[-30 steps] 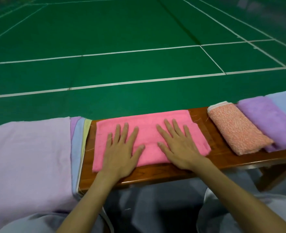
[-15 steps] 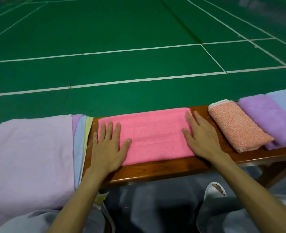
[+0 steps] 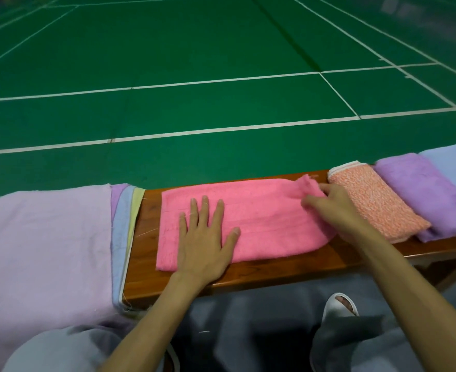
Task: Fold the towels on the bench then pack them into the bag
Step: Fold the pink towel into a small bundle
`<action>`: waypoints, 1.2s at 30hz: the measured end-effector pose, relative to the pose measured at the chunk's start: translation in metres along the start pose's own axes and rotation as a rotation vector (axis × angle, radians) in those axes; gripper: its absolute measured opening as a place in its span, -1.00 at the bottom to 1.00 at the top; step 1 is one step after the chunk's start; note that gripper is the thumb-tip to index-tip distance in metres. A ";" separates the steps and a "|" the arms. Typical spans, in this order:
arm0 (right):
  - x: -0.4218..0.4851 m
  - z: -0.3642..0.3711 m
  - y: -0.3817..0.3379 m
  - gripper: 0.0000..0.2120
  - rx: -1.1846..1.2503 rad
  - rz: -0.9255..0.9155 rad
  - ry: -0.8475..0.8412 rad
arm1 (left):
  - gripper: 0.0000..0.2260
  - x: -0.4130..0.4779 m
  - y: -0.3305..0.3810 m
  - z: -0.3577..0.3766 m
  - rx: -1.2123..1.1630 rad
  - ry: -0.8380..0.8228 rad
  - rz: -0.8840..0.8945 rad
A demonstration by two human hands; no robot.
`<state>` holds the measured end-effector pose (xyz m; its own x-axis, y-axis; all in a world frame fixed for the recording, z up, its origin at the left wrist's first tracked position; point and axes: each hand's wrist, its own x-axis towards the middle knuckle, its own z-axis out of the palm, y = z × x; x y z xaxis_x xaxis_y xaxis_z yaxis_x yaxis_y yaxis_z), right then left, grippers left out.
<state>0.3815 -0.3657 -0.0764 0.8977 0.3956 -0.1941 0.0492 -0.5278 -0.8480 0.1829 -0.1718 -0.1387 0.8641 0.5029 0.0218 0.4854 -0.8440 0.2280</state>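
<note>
A pink towel (image 3: 261, 218), folded into a long strip, lies across the wooden bench (image 3: 275, 269). My left hand (image 3: 205, 237) presses flat on its left part with fingers spread. My right hand (image 3: 329, 205) pinches the towel's right end, which is lifted and curled up off the bench. To the right lie three folded towels side by side: an orange speckled towel (image 3: 377, 205), a purple towel (image 3: 420, 194) and a light blue towel (image 3: 455, 167). No bag is in view.
A stack of unfolded cloths covers the bench's left end: a lilac cloth (image 3: 44, 251) on top, with purple, blue and yellow edges (image 3: 127, 216) showing beneath. Beyond the bench is a green court floor (image 3: 194, 76) with white lines. A white slipper (image 3: 339, 307) shows below.
My right hand went from lying flat on the towel's right end to pinching and lifting it. My left hand slid right, further onto the towel.
</note>
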 end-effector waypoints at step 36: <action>-0.037 0.099 -0.043 -0.48 -0.342 -0.598 -0.135 | -0.61 -0.003 -0.044 -0.065 -0.606 0.270 -0.388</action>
<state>0.3029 -0.2837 -0.0816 0.6126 0.7699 0.1788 0.6724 -0.3887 -0.6299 0.1504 -0.1240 -0.0858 0.5465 0.8359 0.0509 0.5219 -0.3875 0.7599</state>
